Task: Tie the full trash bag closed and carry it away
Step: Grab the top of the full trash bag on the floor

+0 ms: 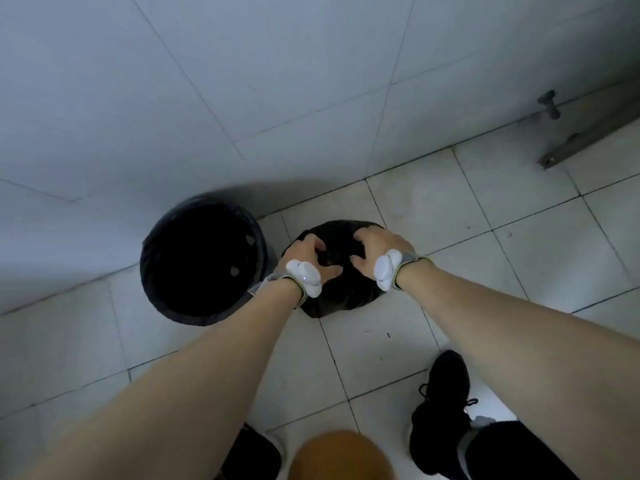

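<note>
A full black plastic trash bag [341,292] is shown on the pale tiled floor [485,209], pressed under the left hand [304,254] and right hand [375,245], fingers spread apart, just beside a round dark lined bin [204,261].

One black trash bag [341,292], one lined bin [204,261], two hands, left [306,252], right [379,244], two white wrist devices [304,273], one black shoe [440,410]

Floor [433,209]: pale square tiles with dark grout, meeting a tiled wall.
Trash bag [341,299]: black, sitting on the tiles.
Bin [204,261]: round, dark-lined, just beside the bag.
Shoe [441,407]: black, laced, nearer me.
</note>
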`<state>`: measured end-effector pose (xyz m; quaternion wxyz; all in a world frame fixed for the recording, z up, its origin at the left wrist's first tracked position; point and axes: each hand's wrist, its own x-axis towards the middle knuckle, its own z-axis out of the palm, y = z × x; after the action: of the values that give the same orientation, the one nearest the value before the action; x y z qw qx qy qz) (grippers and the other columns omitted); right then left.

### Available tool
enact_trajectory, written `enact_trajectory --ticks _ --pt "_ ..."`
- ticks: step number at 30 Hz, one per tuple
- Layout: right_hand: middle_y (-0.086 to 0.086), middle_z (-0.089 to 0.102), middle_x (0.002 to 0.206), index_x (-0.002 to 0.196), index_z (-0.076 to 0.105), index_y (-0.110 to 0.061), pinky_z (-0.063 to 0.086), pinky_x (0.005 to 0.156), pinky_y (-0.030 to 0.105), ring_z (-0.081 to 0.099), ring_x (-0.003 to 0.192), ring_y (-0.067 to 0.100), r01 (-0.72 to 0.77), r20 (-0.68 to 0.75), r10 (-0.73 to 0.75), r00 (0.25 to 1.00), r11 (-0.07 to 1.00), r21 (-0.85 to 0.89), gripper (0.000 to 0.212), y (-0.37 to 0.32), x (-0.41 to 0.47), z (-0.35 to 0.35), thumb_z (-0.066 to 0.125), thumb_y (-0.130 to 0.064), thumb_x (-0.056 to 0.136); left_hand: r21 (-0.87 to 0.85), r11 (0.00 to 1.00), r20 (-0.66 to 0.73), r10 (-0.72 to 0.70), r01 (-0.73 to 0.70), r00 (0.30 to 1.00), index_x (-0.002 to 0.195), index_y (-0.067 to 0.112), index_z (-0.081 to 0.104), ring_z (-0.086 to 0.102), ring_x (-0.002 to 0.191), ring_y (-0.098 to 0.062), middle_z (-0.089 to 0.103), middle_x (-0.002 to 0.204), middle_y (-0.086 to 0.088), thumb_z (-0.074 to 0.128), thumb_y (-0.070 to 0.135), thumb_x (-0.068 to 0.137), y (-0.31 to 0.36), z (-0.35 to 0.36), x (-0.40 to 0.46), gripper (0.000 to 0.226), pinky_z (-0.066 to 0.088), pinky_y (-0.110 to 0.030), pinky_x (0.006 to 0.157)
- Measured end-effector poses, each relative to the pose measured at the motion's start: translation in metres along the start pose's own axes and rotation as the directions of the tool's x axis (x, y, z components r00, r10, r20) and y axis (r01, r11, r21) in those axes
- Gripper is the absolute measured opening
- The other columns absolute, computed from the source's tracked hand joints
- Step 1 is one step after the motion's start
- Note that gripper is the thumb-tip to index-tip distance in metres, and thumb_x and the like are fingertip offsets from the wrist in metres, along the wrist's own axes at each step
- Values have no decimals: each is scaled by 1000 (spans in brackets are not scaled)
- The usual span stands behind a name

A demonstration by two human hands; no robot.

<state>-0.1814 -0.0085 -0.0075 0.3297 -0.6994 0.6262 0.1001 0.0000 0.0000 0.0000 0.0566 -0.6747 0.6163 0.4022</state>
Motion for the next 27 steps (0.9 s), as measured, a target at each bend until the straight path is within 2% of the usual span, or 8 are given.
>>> enact_trajectory --ticks 2,6,8,11,15,18,21,27 --pt "7 47 143 143 44 -18 48 91 37 55 123 32 7 -9 -7 1000 1000 6 62 -1 8 6 59 -44 88 -3 1000 2 20 -20 1000 117 19 54 61 97 -23 62 113 -3 78 47 69 -3 2 4 60 49 -30 78" --pt "9 49 127 131 53 -21 51 80 37 58 110 34 60 -61 -63 996 997 -53 52 2 43 25 59 -46 85 25 995 -54 100 -99 994 114 18 54 62 96 -26 64 110 -5 74 47 73 -19 14 34 54 53 -35 80" --pt "11 53 121 126 59 -22 51 77 36 60 105 34 83 -68 -87 994 995 -61 44 2 55 28 57 -43 88 51 985 -85 166 -162 982 110 19 55 63 93 -26 66 106 -5 71 44 75 -21 14 42 46 55 -39 80" --pt "15 63 114 115 65 -13 44 69 30 64 98 34 92 -62 -96 993 994 -59 34 0 66 29 51 -36 94 107 972 -119 222 -209 968 107 18 58 65 92 -28 69 103 -7 65 37 81 -20 11 49 32 55 -40 80" --pt "11 70 98 101 66 -11 40 65 29 65 88 32 80 -128 -82 988 997 -16 38 2 62 28 47 -44 97 117 964 -216 258 -238 942 103 17 59 66 95 -32 71 103 -10 64 32 82 -19 11 48 26 55 -36 77" --pt "12 71 97 98 67 -14 46 66 30 67 89 33 80 -209 -77 975 997 7 37 4 48 30 45 -44 97 103 965 -274 260 -241 926 111 14 63 65 104 -33 72 111 -11 64 27 84 -20 14 39 29 51 -31 81" --pt "14 71 100 96 67 -11 40 66 28 66 91 34 90 -296 -85 951 996 3 37 0 26 26 46 -42 98 97 969 -328 247 -228 912 108 16 68 66 106 -32 73 112 -8 60 26 89 -21 12 24 23 48 -27 81" --pt "17 72 95 93 69 -6 41 60 28 65 82 34 87 -346 -87 934 996 -17 31 -11 -15 15 46 -27 93 150 963 -372 263 -222 890 106 16 70 66 107 -33 73 113 -8 57 20 90 -25 6 -16 21 54 -33 87"
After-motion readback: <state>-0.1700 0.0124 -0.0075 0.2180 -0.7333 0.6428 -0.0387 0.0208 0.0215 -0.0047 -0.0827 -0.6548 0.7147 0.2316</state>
